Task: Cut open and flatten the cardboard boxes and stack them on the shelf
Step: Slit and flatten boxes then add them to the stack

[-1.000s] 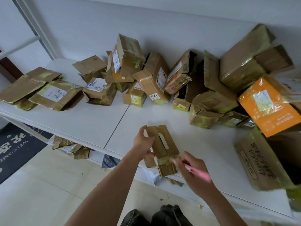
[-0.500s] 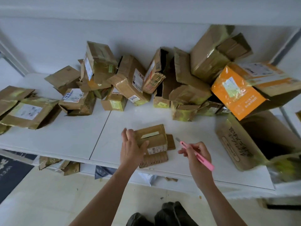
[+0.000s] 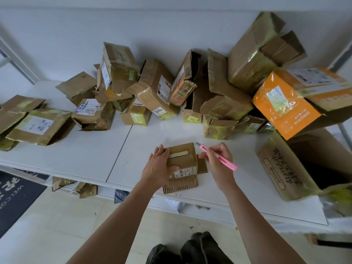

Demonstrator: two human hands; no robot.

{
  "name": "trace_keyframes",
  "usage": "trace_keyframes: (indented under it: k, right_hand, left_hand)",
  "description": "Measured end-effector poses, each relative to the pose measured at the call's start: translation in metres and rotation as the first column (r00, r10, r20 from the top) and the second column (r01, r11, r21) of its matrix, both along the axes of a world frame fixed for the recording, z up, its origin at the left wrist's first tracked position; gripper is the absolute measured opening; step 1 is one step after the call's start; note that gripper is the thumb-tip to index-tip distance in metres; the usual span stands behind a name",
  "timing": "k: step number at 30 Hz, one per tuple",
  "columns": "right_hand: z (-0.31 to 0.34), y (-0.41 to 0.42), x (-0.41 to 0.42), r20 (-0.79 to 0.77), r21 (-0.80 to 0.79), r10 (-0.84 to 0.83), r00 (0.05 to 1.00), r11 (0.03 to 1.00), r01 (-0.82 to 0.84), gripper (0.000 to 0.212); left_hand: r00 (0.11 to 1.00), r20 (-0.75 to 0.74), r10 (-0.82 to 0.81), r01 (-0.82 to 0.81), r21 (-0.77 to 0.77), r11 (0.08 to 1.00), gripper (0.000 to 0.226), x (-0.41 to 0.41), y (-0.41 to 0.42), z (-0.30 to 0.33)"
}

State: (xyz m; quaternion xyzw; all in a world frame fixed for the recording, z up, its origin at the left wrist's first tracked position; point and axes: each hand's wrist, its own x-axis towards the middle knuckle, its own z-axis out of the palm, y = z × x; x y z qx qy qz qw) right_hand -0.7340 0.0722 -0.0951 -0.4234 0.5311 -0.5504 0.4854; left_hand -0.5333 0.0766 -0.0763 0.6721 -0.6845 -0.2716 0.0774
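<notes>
Nearest, at the front edge of the white tabletop (image 3: 91, 155): small brown cardboard box with a strip of pale tape and a printed label (image 3: 183, 161), now lying flat on its side rather than standing on end as a second ago, one corrugated flap splayed toward the near edge. Left hand (image 3: 159, 168) laid over the box's left side, fingers mostly straight, thumb hooked along the near face, pressing it down. Right hand (image 3: 216, 159) just right of the box, pinching a slim pink utility knife (image 3: 217, 158) like a pen, blade tip lifted to hover beside the box's far right corner, no longer held low as half a second ago. Probably lined up for a slit along the taped seam; flattening not yet done.

Further left, flattened brown boxes with white labels (image 3: 36, 124). Against the far wall, jumbled heap of uncut brown parcels (image 3: 152, 88). Far right, orange carton with a white sticker (image 3: 285, 109) and, nearer, a large open brown carton with black lettering (image 3: 282, 168). Plenty left to cut.
</notes>
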Motion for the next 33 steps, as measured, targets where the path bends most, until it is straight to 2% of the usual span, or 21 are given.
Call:
trace_keyframes:
  k: [7,13,19,25,27,29,31,33]
  right_hand:
    - [-0.004,-0.006,-0.001,-0.169,-0.07,0.057,0.984,0.995,-0.069,0.02]
    - [0.007,-0.003,-0.01,-0.344,-0.094,0.162,0.925,0.974,-0.205,0.023]
    - [0.01,0.024,-0.021,-0.35,-0.052,0.252,0.902,0.956,-0.287,0.028]
    - [0.008,0.045,-0.029,-0.355,-0.037,0.29,0.889,0.946,-0.323,0.022]
    - [0.008,0.048,-0.032,-0.346,-0.031,0.27,0.898,0.954,-0.299,0.021]
    - [0.008,0.05,-0.03,-0.327,-0.052,0.181,0.928,0.977,-0.209,0.022]
    - [0.009,0.052,-0.025,-0.293,-0.086,0.085,0.952,0.99,-0.115,0.025]
    - [0.01,0.055,-0.019,-0.272,-0.103,0.032,0.962,0.993,-0.062,0.021]
  left_hand:
    - [0.999,-0.041,0.035,-0.035,0.009,0.999,0.073,-0.001,0.001,0.0]
    - [0.999,0.031,0.021,-0.022,0.035,0.999,0.071,-0.004,0.002,0.003]
    - [0.994,0.107,-0.004,0.001,0.031,1.0,0.067,-0.005,0.002,0.006]
    - [0.991,0.131,-0.011,0.005,0.041,0.999,0.07,-0.004,0.0,0.005]
    - [0.99,0.142,0.006,-0.009,0.023,1.0,0.068,-0.004,-0.002,0.008]
    - [0.979,0.198,0.052,-0.051,-0.009,0.999,0.063,-0.006,-0.005,0.014]
    - [0.949,0.279,0.143,-0.145,-0.012,0.989,0.066,-0.009,-0.007,0.019]
    - [0.927,0.262,0.268,-0.275,-0.008,0.961,0.069,-0.011,-0.005,0.02]
